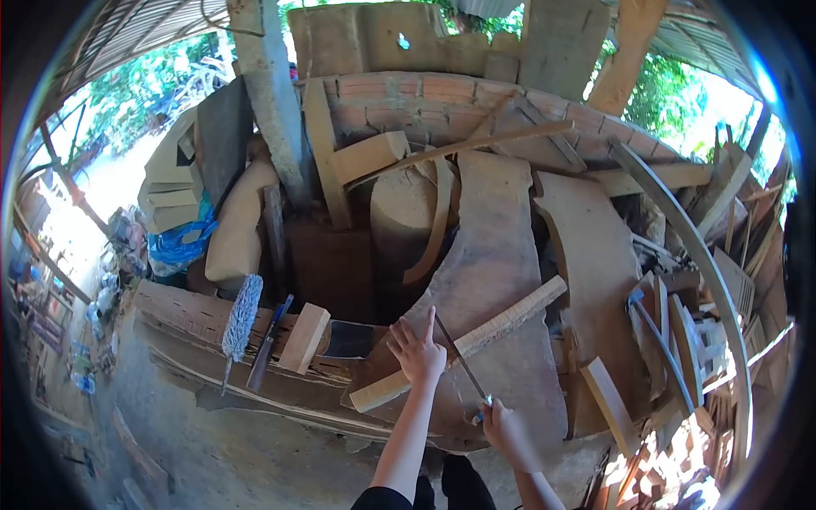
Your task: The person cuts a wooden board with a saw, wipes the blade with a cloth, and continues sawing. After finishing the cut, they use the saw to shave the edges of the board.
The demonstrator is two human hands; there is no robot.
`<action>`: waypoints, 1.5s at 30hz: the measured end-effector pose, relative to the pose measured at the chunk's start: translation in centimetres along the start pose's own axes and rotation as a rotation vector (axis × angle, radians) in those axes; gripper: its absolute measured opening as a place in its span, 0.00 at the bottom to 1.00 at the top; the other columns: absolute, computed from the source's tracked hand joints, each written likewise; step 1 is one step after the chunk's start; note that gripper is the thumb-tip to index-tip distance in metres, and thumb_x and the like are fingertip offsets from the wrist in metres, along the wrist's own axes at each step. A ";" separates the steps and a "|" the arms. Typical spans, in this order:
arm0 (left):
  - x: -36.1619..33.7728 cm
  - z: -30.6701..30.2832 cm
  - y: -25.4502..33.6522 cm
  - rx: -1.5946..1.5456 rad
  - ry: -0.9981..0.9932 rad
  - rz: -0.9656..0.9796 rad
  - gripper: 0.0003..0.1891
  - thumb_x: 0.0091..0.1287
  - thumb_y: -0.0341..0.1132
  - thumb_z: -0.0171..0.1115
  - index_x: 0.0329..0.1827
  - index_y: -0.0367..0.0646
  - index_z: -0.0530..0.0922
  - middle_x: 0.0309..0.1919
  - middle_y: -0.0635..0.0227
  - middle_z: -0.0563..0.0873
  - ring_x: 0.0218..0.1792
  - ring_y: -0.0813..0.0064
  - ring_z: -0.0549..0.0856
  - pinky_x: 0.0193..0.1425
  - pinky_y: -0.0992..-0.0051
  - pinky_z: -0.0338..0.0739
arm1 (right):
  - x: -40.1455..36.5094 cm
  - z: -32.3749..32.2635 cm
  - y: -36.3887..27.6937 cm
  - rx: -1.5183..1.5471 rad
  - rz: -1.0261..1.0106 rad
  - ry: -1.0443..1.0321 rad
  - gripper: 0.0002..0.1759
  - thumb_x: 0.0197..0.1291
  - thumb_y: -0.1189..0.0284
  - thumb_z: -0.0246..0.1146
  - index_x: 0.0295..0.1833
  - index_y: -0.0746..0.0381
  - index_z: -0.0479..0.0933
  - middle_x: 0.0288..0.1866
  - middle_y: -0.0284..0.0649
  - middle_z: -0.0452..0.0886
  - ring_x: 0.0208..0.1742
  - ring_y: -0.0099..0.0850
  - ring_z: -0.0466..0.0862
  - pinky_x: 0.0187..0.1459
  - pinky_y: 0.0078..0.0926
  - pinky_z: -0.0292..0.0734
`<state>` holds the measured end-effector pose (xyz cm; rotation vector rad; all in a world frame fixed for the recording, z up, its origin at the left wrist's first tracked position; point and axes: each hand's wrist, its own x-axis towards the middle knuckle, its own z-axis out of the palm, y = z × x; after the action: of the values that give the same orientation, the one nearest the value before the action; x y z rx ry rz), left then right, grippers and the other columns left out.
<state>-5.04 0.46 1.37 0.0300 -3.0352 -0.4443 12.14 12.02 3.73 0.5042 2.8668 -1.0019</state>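
Observation:
My left hand (418,350) is over the wooden strip, its fingers spread, with the index finger pointing up beside the blade's far tip. In my right hand (507,438) is the blue-and-white handle of a long tool with a thin dark blade (459,355); whether it is a saw or a file I cannot tell. The blade slants across a long, rough-edged wooden strip (510,316). Beneath the strip lies a broad, curved wooden slab (497,223), propped over the bench-like log (183,310).
On the log rest a grey fluffy duster (244,314), a dark long-handled tool (270,344) and a wood block (303,338). Another slab (591,229) leans at right, near a blue-handled tool (663,344) and a long curved strip (705,255). A brick wall (408,89) stands behind.

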 end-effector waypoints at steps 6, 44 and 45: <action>-0.1 -0.1 0.3 0.034 0.009 -0.013 0.42 0.51 0.36 0.52 0.71 0.73 0.45 0.66 0.51 0.59 0.68 0.49 0.55 0.67 0.51 0.51 | 0.0 1.1 -0.6 0.026 0.050 0.007 0.11 0.58 0.69 0.51 0.33 0.68 0.67 0.23 0.58 0.76 0.29 0.56 0.77 0.33 0.52 0.70; 0.1 0.6 0.2 0.039 -0.024 -0.052 0.35 0.54 0.39 0.46 0.70 0.52 0.54 0.66 0.42 0.54 0.68 0.46 0.52 0.70 0.56 0.48 | -2.1 -0.8 -1.3 -0.006 0.162 -0.087 0.09 0.59 0.72 0.51 0.35 0.69 0.64 0.22 0.57 0.75 0.29 0.55 0.77 0.33 0.50 0.69; 0.1 0.4 0.4 0.042 -0.034 -0.056 0.35 0.55 0.39 0.45 0.70 0.52 0.54 0.66 0.42 0.54 0.69 0.46 0.52 0.70 0.57 0.47 | -3.2 -1.0 -1.0 -0.005 0.167 -0.089 0.09 0.59 0.72 0.51 0.35 0.69 0.64 0.22 0.57 0.75 0.28 0.55 0.76 0.32 0.50 0.69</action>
<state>-5.17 0.91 1.08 0.1113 -3.0838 -0.3886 14.87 10.94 5.64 0.6675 2.6969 -0.9634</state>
